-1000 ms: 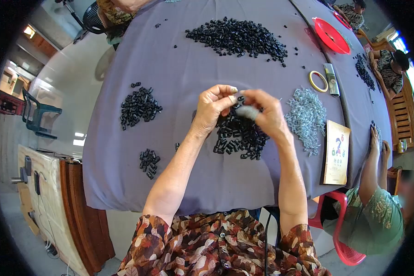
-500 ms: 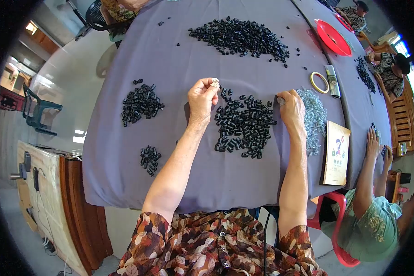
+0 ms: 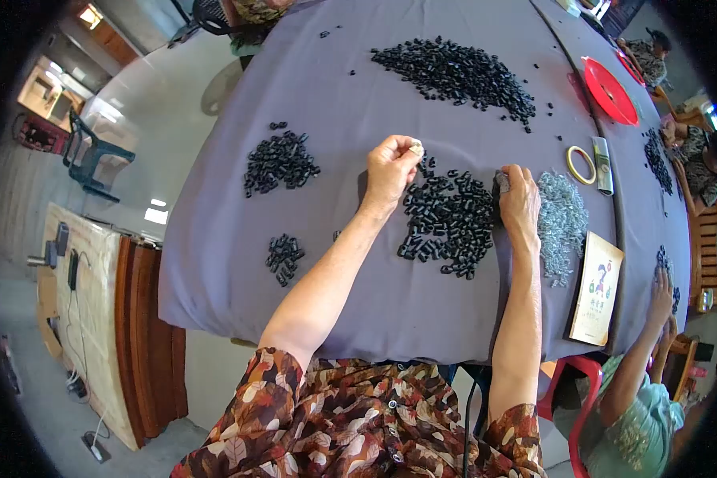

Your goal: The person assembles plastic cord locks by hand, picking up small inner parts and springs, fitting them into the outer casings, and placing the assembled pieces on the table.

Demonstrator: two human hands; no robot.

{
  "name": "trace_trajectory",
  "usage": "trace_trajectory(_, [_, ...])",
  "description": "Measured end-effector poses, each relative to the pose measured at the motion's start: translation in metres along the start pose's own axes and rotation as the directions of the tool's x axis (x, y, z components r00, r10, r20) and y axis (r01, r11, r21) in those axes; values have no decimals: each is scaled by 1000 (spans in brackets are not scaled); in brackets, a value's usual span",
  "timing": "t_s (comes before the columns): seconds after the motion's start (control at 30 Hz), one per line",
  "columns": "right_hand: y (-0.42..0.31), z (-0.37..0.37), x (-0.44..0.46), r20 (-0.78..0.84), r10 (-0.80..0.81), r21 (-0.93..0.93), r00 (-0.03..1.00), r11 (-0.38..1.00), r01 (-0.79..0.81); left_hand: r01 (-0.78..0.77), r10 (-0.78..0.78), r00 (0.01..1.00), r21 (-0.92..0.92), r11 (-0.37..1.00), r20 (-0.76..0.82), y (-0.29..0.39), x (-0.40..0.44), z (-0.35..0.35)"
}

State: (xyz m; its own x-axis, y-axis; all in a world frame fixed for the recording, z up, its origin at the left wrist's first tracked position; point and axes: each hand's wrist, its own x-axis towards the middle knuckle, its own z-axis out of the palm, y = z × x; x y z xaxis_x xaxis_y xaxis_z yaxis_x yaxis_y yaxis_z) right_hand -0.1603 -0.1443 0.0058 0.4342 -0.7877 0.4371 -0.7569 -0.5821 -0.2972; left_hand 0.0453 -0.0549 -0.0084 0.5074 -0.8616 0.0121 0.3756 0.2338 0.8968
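Small, glossy black pieces point(image 3: 450, 223) form one heap between the pinched left hand point(image 3: 394, 171) and loosely curled right hand point(image 3: 519, 203); I cannot tell what either holds; two smaller black heaps point(image 3: 280, 163) lie left of both, one translucent heap point(image 3: 562, 227) right.

Left of the cream booklet point(image 3: 597, 288), whose cover bears a small multicoloured figure, the loose pieces point(image 3: 562, 227) are silvery grey; the heap point(image 3: 450, 223) farther left of it is glossy black. Around the booklet the table point(image 3: 422, 319) is plain dusty purple-grey. Beyond the booklet are a yellow ring point(image 3: 570, 164) and a bright red tray point(image 3: 621, 103). Nearer than the booklet come a pinkish-red chair point(image 3: 585, 368) and a shirt point(image 3: 350, 422) patterned with brown, rust and cream leaves.
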Motion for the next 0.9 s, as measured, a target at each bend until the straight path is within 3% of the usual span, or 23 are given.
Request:
trace_trajectory(0.17, [4,9,-1,-45,20,109,999,994,-15,-23,22,1000,70,997,9,1,-4,1])
trace_trajectory(0.33, [5,8,-2,-36,35,75,999,997,-32,-125,130,991,240,963,-7,6,-23,4])
trace_trajectory(0.43, [2,7,-1,-14,45,61,999,997,-45,-223,213,975,307,925,65,21,-47,3])
trace_trajectory(0.53, [4,10,-2,-31,21,57,999,998,-19,-311,294,948,576,756,125,37,-75,-9])
trace_trajectory(0.6, [5,12,-2,-40,1,39,999,999,1,-398,387,899,748,531,203,40,-89,-19])
trace_trajectory(0.7, [10,18,-3,-68,-26,27,997,999,28,-417,403,861,883,215,309,40,-108,-41])
trace_trajectory(0.77, [10,17,-4,-76,-8,51,997,999,12,-356,432,851,933,59,298,44,-119,-52])
trace_trajectory(0.9, [9,16,-3,-91,97,125,991,989,-85,-275,446,859,961,-14,252,52,-133,-72])
